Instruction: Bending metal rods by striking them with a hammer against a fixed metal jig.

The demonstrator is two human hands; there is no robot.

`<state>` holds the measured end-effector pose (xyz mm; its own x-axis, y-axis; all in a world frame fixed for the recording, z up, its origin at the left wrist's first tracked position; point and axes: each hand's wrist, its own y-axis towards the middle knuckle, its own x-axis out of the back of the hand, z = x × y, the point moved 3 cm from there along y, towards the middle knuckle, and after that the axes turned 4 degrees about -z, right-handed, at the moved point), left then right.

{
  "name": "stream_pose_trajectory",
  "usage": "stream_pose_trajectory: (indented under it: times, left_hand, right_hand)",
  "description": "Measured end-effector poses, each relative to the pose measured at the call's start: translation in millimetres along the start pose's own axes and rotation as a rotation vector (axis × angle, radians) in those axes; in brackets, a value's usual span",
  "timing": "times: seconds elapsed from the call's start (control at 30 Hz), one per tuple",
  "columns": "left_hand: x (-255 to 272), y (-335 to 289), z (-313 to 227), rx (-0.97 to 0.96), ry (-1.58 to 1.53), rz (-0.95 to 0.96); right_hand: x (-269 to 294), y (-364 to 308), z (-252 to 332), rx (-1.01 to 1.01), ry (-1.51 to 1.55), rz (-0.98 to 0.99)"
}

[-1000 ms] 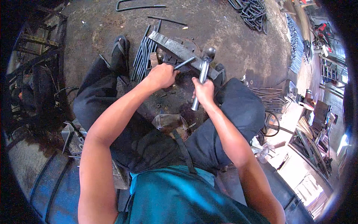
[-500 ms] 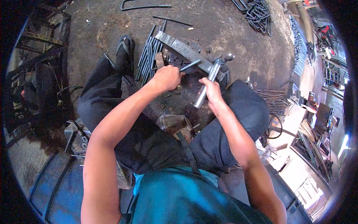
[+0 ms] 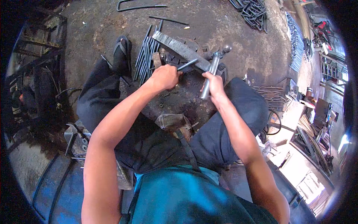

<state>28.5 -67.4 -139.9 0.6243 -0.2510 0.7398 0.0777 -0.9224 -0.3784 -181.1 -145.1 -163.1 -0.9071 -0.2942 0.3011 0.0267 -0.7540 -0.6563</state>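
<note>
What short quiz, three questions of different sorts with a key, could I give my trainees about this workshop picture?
1. Which hand grips the hammer? A) the left, B) the right, C) both together.

2. True or false: the end of the metal rod that sticks out of the left hand is straight.

3. Fill the gap: the loose rods lie between the heavy metal bar and the ____ foot.

Key: 1: B, the right hand; 2: true; 3: left.
</note>
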Motion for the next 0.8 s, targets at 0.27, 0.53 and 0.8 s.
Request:
stream_pose_trajectory:
  times: [0.27, 0.53, 0.8]
  left_hand:
    - [-5.6, 3.5, 9.9, 0.047, -0.076, 0.002]
    - [-3.3, 3.5, 9.8, 0.043, -0.056, -0.009]
    - [-5.3, 5.0, 11.3, 0.061, -0.014, -0.001]
  right_hand:
    - [-23.6, -22.8, -13.4, 0.190, -0.133, -0.073]
    - [-22.8, -13.6, -31.4, 0.105, -0.138, -0.008]
    - [-13.7, -17.1, -36.5, 0.097, -0.171, 0.050]
